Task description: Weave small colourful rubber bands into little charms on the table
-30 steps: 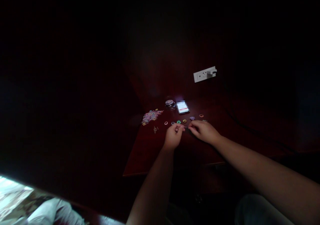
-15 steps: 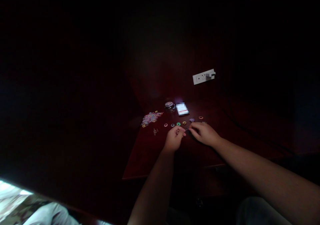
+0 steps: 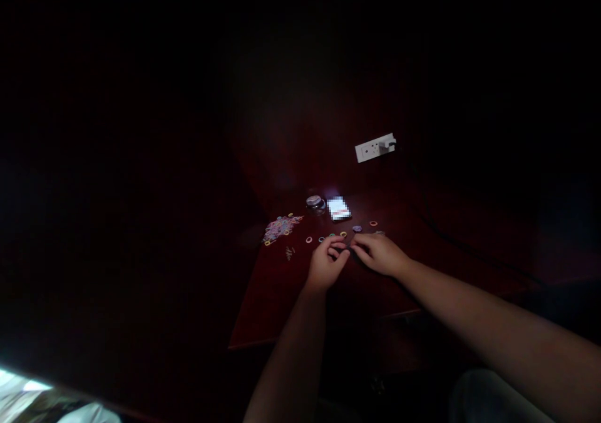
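Observation:
My left hand [image 3: 327,265] pinches with thumb and index finger, the other fingers curled. My right hand [image 3: 382,255] pinches from the other side, its fingertips almost touching the left ones. Between the fingertips is a tiny, thin, dark purplish thing, too small and dim to make out. Just beyond my hands lies a row of small coloured rings like hair elastics: a pink ring [image 3: 308,239], a blue ring [image 3: 322,239], a yellow ring [image 3: 343,234], a purple ring [image 3: 357,229] and an orange ring [image 3: 374,223]. My left fingers partly hide a green one.
A heap of coloured bands [image 3: 282,227] lies on the left of the dark red table [image 3: 267,310], with several small pale pieces [image 3: 290,253] in front. Behind stand a round lidded jar [image 3: 315,204] and a lit phone [image 3: 339,209]. A socket strip [image 3: 375,148] is on the wall.
The view has shifted slightly. My left thumb and index finger have spread a little and come nearer the right fingertips, and the left hand now covers more of the green ring.

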A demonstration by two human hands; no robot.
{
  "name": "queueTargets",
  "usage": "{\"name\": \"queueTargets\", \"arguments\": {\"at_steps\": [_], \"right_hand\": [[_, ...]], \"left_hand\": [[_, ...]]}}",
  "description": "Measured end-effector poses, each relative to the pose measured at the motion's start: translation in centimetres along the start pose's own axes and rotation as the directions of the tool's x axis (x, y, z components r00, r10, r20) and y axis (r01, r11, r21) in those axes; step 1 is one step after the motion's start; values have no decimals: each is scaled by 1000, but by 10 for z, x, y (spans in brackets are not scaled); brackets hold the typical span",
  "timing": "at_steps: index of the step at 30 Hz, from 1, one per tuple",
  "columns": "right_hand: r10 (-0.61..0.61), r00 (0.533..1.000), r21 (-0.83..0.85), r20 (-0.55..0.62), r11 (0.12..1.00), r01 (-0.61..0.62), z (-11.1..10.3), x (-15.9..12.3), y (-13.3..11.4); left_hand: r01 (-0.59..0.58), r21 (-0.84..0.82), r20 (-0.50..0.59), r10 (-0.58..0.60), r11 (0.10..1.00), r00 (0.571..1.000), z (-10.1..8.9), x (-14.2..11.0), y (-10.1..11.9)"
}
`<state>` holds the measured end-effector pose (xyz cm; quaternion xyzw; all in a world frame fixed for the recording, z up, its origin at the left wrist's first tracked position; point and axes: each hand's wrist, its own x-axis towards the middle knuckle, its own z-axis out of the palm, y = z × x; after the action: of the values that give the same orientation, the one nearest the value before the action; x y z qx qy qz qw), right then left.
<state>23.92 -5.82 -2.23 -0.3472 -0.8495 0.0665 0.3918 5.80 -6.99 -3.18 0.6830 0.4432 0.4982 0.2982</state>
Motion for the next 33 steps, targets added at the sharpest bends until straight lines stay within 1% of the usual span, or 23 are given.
{"name": "queueTargets", "arguments": {"at_steps": [3, 6, 9, 13, 21, 26, 30, 33], "right_hand": [[-2, 1000, 1, 6, 1000, 2, 1, 0, 0], [0, 1000, -10, 12, 1000, 0, 2, -1, 2], [-2, 1000, -11, 19, 1000, 2, 3, -1, 2], [18, 1000, -4, 13, 1000, -18, 1, 0, 2], [87, 995, 18, -47, 996, -86, -2, 1, 6], [106, 991, 42, -76, 994, -103, -2, 1, 7], [130, 987, 46, -91, 991, -126, -2, 2, 7], [130, 985, 46, -112, 991, -126, -1, 2, 10]], "left_hand": [[-26, 30, 9, 25, 999, 1000, 0, 0, 0], [-59, 96, 35, 55, 994, 998, -1, 1, -1], [-64, 133, 38, 60, 989, 997, -1, 1, -2], [-41, 126, 9, 40, 991, 999, 0, 1, 0], [-14, 107, 14, 12, 994, 1000, 0, 1, 2], [25, 79, -4, -25, 997, 1000, 1, 2, 2], [35, 46, 0, -35, 998, 999, 0, 1, 1], [41, 64, 1, -41, 997, 999, 0, 1, 1]]}}
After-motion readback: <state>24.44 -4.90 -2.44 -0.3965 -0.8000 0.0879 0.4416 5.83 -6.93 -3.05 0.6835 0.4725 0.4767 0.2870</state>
